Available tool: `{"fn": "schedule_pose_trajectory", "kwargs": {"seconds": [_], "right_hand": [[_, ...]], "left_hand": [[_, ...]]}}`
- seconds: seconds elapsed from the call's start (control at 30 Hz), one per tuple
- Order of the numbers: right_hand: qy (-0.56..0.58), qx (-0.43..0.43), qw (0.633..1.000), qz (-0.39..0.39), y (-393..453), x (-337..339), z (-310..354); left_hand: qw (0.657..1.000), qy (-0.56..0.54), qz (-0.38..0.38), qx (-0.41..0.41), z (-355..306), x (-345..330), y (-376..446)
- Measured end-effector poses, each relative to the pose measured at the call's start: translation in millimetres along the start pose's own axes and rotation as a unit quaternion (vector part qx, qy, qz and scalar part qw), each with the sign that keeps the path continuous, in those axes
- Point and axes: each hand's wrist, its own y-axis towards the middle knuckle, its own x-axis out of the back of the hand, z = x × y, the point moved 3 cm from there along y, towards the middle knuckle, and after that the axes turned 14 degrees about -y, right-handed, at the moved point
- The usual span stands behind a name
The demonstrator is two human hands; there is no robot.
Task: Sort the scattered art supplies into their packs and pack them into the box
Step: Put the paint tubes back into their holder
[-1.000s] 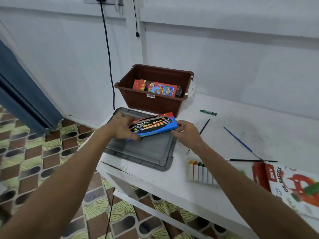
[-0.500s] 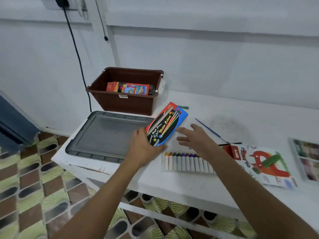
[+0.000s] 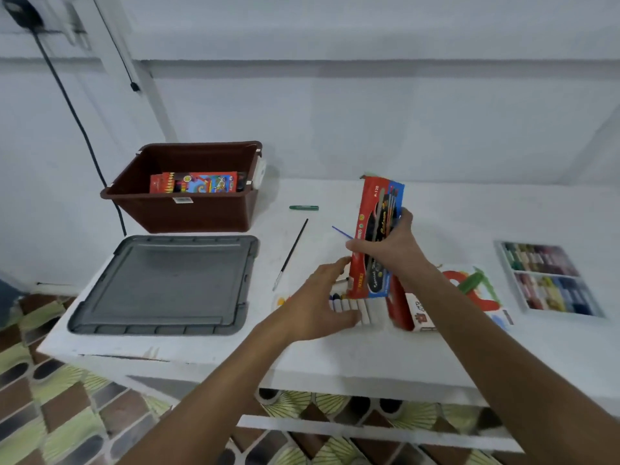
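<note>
Brown box [image 3: 188,209]: one pack; table: two brushes.

Right hand [image 3: 391,251] gripping upright brush pack [image 3: 377,236], left hand [image 3: 322,305] on crayons [image 3: 360,307]

The red-and-blue brush pack [image 3: 377,236] is showing "P-120" near its top — the script along its dark panel is blurring, with only something like "Colour" coming through; other labels are staying unreadable.
</note>
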Motion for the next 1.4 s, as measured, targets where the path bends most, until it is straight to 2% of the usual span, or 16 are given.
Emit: {"fn": "schedule_pose_trajectory", "kwargs": {"seconds": [0.13, 0.23, 0.33, 0.63, 0.83, 1.0, 1.4], "right_hand": [[-0.196, 0.053, 0.979, 0.03, -2.6, 23.0, -8.3], [-0.317, 0.105, 0.938, 0.096, -9.0, 42.6, -16.7], [-0.385, 0.12, 0.901, 0.157, -15.7, 54.4, -27.7], [-0.487, 0.153, 0.837, 0.199, -22.8, 70.2, -51.3], [-0.521, 0.16, 0.813, 0.206, -19.0, 73.6, -60.2], [-0.563, 0.157, 0.784, 0.209, -14.1, 73.5, -72.2], [-0.542, 0.186, 0.784, 0.238, -10.5, 58.0, -61.5]], "left_hand": [[0.991, 0.125, 0.033, 0.036, 18.1, 17.4, 3.4], [0.967, 0.232, 0.077, 0.076, 36.3, 29.2, 2.9], [0.957, 0.267, 0.089, 0.073, 41.7, 31.0, 4.2], [0.94, 0.322, 0.106, 0.047, 35.5, 30.3, 12.9], [0.956, 0.28, 0.075, 0.041, 27.1, 44.2, 11.7], [0.956, 0.286, 0.057, 0.044, 13.7, 63.5, 8.1], [0.959, 0.266, 0.085, 0.052, 0.7, 64.0, 8.3]]}}
